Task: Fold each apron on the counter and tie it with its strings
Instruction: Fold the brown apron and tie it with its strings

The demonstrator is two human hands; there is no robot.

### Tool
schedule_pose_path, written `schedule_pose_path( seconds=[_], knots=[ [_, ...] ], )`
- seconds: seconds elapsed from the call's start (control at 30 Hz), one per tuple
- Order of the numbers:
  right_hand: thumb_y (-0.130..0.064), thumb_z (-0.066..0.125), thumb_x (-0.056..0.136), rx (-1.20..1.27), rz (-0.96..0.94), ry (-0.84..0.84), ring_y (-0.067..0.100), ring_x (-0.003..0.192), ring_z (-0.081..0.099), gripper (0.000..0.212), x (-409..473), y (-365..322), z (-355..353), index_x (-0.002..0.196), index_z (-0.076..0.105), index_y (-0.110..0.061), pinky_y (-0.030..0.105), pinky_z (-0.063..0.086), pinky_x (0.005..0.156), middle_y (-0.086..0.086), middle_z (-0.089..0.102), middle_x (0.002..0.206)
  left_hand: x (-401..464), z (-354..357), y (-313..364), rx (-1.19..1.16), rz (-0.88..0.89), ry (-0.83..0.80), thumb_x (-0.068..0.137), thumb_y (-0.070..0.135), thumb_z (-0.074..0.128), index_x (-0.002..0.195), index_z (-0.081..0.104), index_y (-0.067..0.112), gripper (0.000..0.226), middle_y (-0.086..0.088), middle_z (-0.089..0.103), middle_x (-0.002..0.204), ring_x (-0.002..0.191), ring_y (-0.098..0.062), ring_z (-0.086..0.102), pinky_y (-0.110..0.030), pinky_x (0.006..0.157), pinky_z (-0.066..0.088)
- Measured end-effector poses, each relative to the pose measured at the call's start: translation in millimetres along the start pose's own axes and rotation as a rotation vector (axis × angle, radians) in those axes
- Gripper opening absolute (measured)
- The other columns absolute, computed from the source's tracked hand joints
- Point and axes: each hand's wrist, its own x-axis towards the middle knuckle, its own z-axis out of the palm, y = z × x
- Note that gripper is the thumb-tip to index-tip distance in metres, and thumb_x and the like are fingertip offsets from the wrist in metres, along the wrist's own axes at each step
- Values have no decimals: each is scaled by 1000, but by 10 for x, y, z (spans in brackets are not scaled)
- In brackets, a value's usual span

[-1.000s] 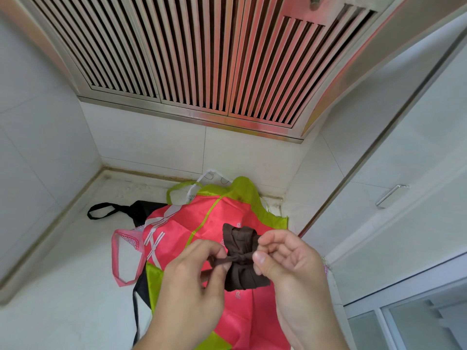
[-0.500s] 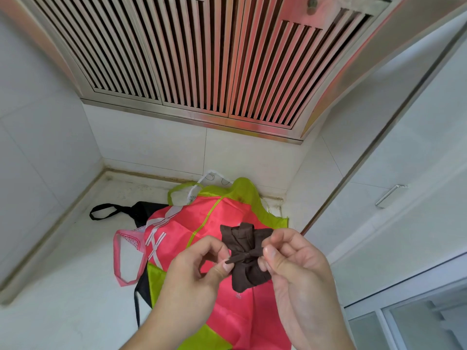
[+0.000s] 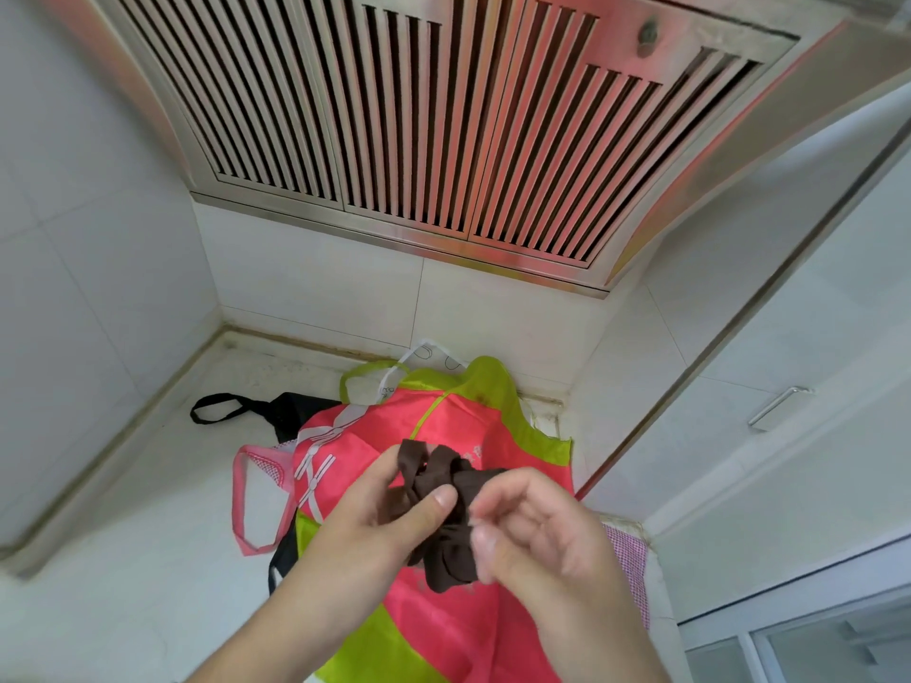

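Note:
A small folded brown apron (image 3: pixel 451 490) is held in the air above the counter, its string wrapped round its middle. My left hand (image 3: pixel 374 525) grips the bundle, thumb pressed on its front. My right hand (image 3: pixel 537 529) is at the bundle's right side with curled fingers pinching at the string; the fingertips are blurred. Under the hands lies a pink and lime-green apron (image 3: pixel 443 421) spread on the white counter (image 3: pixel 123 559). A black apron (image 3: pixel 276 409) with a looped strap pokes out behind it, and a pink checked apron's neck loop (image 3: pixel 246 500) lies to its left.
A steel slatted range hood (image 3: pixel 419 115) hangs low over the back of the counter. Tiled walls close the left and back sides. A white cabinet door with a metal handle (image 3: pixel 776 406) stands at the right.
The brown bundle has tilted and shifted a little left and up. My left thumb now presses on its front, and my right hand has dropped lower along its right side.

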Motion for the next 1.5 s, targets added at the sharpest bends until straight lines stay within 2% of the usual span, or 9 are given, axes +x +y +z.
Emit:
schedule_pose_path(
  seconds=[0.1, 0.2, 0.37, 0.53, 0.7, 0.87, 0.97, 1.17, 1.5],
  knots=[
    [-34, 73, 86, -69, 45, 338, 21, 64, 53, 17, 128, -26, -80, 80, 71, -18, 28, 46, 62, 5, 61, 68, -54, -55, 65, 100, 90, 9, 93, 25, 72, 130, 63, 28, 38, -9, 74, 116, 114, -29, 70, -52, 103, 54],
    [-65, 67, 82, -200, 298, 94, 11, 78, 71, 47, 263, -84, -2, 87, 80, -20, 31, 54, 80, 2, 77, 79, -151, -135, 134, 199, 115, -66, 99, 14, 70, 142, 53, 49, 58, 4, 72, 126, 120, -15, 68, -41, 103, 55],
    [-23, 68, 99, 60, 236, -73, 26, 95, 75, 20, 361, -54, 410, 105, 79, -7, 33, 58, 83, 15, 79, 103, -279, -304, 261, 255, 87, -171, 98, 5, 69, 143, 45, 62, 77, 3, 74, 122, 111, -24, 73, -44, 100, 57],
    [-35, 72, 90, 35, 119, -58, 23, 76, 57, 38, 390, 3, 816, 86, 66, 3, 42, 45, 73, 27, 58, 77, -355, -672, 343, 193, 63, -122, 98, 6, 68, 140, 54, 55, 67, -8, 76, 115, 104, -33, 75, -50, 98, 58],
    [-13, 65, 97, 75, 97, -52, 21, 85, 72, 17, 425, -49, 1156, 87, 72, -1, 34, 57, 72, 7, 78, 92, -443, -1007, 540, 142, 139, 15, 99, 16, 59, 114, 79, 39, 34, 6, 79, 112, 100, -5, 73, -17, 80, 56],
    [-1, 64, 94, 154, 21, -135, 23, 99, 75, 15, 412, -168, 1408, 82, 73, -3, 28, 60, 76, 12, 79, 108, -511, -1320, 639, -26, 134, 93, 91, 29, 65, 97, 81, 14, 23, -10, 78, 114, 112, -28, 72, -53, 108, 50],
    [-11, 63, 89, 168, -16, -109, 21, 100, 73, 17, 421, -250, 1548, 78, 75, -7, 28, 55, 87, 11, 77, 95, -599, -1540, 665, 12, 175, 124, 95, 34, 71, 96, 75, 8, 26, -13, 76, 109, 109, -39, 69, -60, 110, 46],
    [-14, 62, 89, 240, -11, -211, 27, 72, 58, 15, 263, -431, 1752, 76, 68, -9, 28, 53, 73, 11, 56, 66, -1022, -1696, 787, -41, 252, 236, 88, 20, 64, 82, 65, 2, 19, -5, 41, 59, 55, -22, 38, -35, 64, 38],
    [-23, 58, 93, 370, 104, -680, 32, 64, 56, 25, -521, -829, 2030, 95, 67, 0, 44, 50, 63, 21, 57, 75, -2318, -1345, 993, 77, 374, 624, 95, -3, 61, 82, 69, 0, 15, -17, 52, 69, 65, -27, 51, -27, 60, 54]
  ],
)
